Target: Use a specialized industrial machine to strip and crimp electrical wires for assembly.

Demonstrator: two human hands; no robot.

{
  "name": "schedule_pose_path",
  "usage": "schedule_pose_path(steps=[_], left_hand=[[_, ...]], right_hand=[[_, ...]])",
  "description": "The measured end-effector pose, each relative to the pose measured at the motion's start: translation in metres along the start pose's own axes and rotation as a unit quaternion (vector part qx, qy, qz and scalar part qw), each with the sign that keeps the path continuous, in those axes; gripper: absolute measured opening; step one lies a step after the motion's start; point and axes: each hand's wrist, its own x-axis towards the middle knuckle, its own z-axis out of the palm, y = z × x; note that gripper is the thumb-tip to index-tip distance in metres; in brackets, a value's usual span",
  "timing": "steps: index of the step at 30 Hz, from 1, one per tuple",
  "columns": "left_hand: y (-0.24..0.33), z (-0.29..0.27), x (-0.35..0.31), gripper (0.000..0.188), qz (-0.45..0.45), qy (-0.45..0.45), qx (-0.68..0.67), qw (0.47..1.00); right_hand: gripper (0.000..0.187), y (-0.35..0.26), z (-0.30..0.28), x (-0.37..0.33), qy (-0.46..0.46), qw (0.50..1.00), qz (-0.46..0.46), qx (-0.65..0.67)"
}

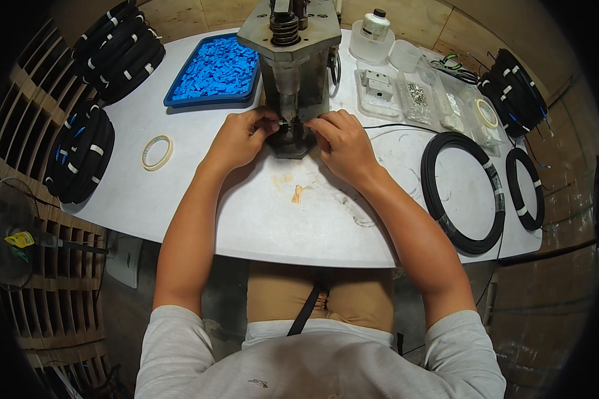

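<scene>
A metal bench press point(289, 66) stands at the far middle of the table. My left hand point(243, 139) is closed in a pinch at the left of its lower jaw. A tiny shiny piece point(283, 124) shows by those fingertips, too small to name. From the right, my right hand point(343, 141) pinches at the same jaw. A thin black cable point(396, 125) comes out from behind that hand and runs right toward a large black cable coil point(430, 193). Its end between the hands is hidden by fingers and jaw.
A blue tray point(209, 101) of small blue pieces lies left of the press. Tape point(158, 153) sits nearer. Coil stacks point(80, 153) line the left edge. Clear bins point(379, 113) of metal parts, a bottle point(375, 25) and a smaller coil point(524, 189) are at right.
</scene>
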Motion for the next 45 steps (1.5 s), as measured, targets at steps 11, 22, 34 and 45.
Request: schedule_pose_path(steps=[11, 22, 34, 45], left_hand=[[-0.0010, -0.0002, 0.0002, 0.020, 0.007, -0.007, 0.001, 1.000], [-0.0003, -0.0004, 0.0004, 0.018, 0.009, -0.008, 0.002, 1.000], [0.0009, -0.0004, -0.0001, 0.019, -0.002, -0.008, 0.005, 1.000], [-0.0001, -0.0009, 0.0001, 0.019, -0.003, -0.011, 0.004, 1.000]], right_hand=[[0.033, -0.0006, -0.0026, -0.0003, -0.017, 1.000, 0.006, 0.007], [0.034, -0.0003, -0.0048, -0.0005, -0.025, 1.000, 0.015, 0.008], [0.035, -0.0006, -0.0049, -0.0001, -0.024, 1.000, 0.012, 0.006], [0.035, -0.0009, -0.0049, 0.0002, -0.020, 1.000, 0.008, 0.004]])
